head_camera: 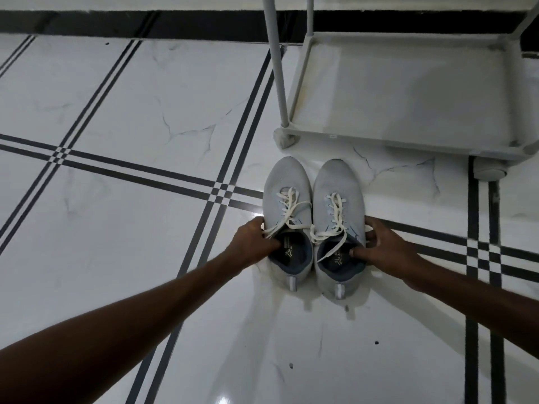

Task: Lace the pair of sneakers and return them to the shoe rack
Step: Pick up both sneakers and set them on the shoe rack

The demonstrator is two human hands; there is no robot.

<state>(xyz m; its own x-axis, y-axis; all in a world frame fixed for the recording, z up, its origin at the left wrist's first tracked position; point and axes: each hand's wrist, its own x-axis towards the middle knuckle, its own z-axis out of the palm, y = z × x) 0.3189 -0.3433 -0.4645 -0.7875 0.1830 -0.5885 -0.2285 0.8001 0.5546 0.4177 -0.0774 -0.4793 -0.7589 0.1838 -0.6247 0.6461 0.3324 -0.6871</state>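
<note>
My left hand has its fingers clamped on the left sneaker, thumb inside the collar; my right hand grips the right sneaker the same way. Both stand touching on the floor, laces threaded, ends loose. The shoe rack waits at one o'clock: I should lift both level, keeping laces from snagging its post

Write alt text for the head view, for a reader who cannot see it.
Two bare hands, left hand and right hand, grip a pair of pale grey knit sneakers with cream laces by their collars on a white marble-look tiled floor. A grey shoe rack stands just beyond the toes.
</note>
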